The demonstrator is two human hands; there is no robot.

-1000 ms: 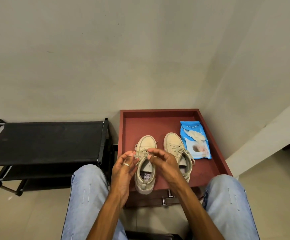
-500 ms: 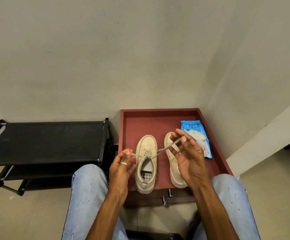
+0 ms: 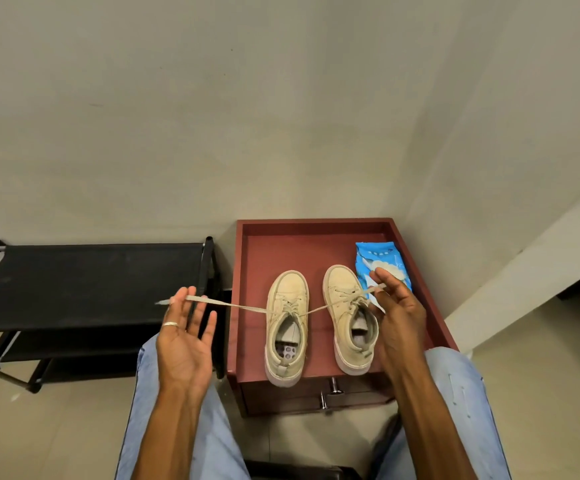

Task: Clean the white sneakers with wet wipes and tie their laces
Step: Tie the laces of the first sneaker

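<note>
I find the left sneaker (image 3: 286,327) standing on the red table (image 3: 281,244), toe away from me. Its lace (image 3: 247,307) is stretched taut crosswise from the top eyelets. Left of this sneaker, the left hand (image 3: 186,336) pinches one lace end at the fingertips, the other fingers extended. Right of it, past the second sneaker (image 3: 345,306) and beside the wipes (image 3: 382,254), the right hand (image 3: 397,313) pinches the other end. Both hands stand about equally far out. I judge that crossing the ends is next.

Left hand (image 3: 184,337) and right hand (image 3: 399,317) make two, with two sneakers (image 3: 290,289) (image 3: 342,289), two lace ends (image 3: 233,305) (image 3: 319,309), one wipes pack (image 3: 382,258) just beyond the right grip, one cabinet (image 3: 281,251) and one rack (image 3: 84,282).
</note>
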